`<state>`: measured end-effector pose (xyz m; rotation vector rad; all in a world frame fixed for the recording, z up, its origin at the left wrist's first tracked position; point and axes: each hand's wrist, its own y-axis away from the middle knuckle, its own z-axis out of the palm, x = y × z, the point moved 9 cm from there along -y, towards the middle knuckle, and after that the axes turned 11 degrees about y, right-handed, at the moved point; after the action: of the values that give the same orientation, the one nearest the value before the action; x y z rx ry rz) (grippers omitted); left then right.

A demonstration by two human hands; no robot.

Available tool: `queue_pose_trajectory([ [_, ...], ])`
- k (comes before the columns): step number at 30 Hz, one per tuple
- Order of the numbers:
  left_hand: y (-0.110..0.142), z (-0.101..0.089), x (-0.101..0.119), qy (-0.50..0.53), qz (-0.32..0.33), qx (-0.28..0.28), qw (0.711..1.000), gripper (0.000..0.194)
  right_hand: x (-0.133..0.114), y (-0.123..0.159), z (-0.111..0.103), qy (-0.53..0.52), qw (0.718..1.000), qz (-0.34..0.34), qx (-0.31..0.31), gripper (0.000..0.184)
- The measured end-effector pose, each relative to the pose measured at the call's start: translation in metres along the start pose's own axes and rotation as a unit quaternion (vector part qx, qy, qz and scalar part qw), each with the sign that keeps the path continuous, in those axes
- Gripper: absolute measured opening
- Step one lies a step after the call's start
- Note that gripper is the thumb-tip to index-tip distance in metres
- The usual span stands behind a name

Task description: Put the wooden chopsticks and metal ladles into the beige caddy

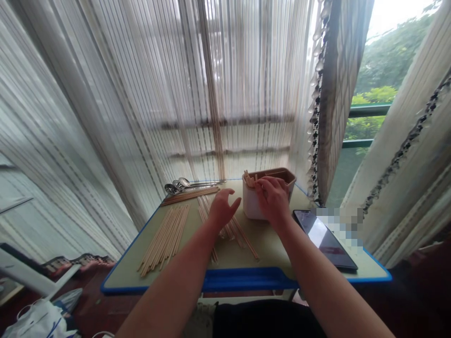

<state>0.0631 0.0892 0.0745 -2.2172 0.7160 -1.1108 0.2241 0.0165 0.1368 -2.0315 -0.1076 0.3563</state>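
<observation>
My right hand (273, 197) is at the near rim of a white holder (252, 204) with a brown inside. Its thumb and fingers are closed on chopsticks whose tops stick up at the holder's left end. Other upright chopsticks (248, 178) stand beside the fingertips. My left hand (222, 208) is open, thumb and fingers apart, above a loose group of chopsticks (230, 232) that seem to be in clear wrappers. Left of it lies a bundle of bare wooden chopsticks (165, 237), side by side.
Several slotted metal ladles (178, 184) and darker chopsticks (190, 194) lie at the table's back left. A black tablet (326, 241) rests at the right. The pale table (127, 270) has a blue edge; sheer curtains (183, 94) hang close behind it.
</observation>
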Motion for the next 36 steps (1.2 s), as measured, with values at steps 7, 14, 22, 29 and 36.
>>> queue_pose_trajectory([
  [7, -0.004, -0.015, 0.010, -0.027, 0.006, 0.029, 0.999, 0.029, -0.007, 0.005, -0.014, -0.016, 0.998, -0.022, 0.059, 0.027],
  [14, 0.040, -0.076, 0.001, -0.012, -0.107, -0.029, 0.994, 0.029, -0.048, 0.033, -0.017, -0.079, 0.978, -0.186, 0.051, 0.024],
  [22, 0.135, -0.206, -0.024, -0.095, -0.107, 0.199, 0.969, 0.027, -0.102, 0.051, 0.019, -0.113, 0.945, -0.275, -0.135, 0.017],
  [29, 0.155, -0.218, -0.081, -0.020, -0.245, 0.207, 0.947, 0.034, -0.203, 0.112, 0.047, -0.086, 0.905, -0.246, -0.336, 0.031],
  [36, 0.154, -0.212, -0.086, -0.006, -0.278, 0.178, 0.944, 0.040, -0.221, 0.129, 0.068, -0.008, 0.914, -0.176, -0.365, 0.035],
])
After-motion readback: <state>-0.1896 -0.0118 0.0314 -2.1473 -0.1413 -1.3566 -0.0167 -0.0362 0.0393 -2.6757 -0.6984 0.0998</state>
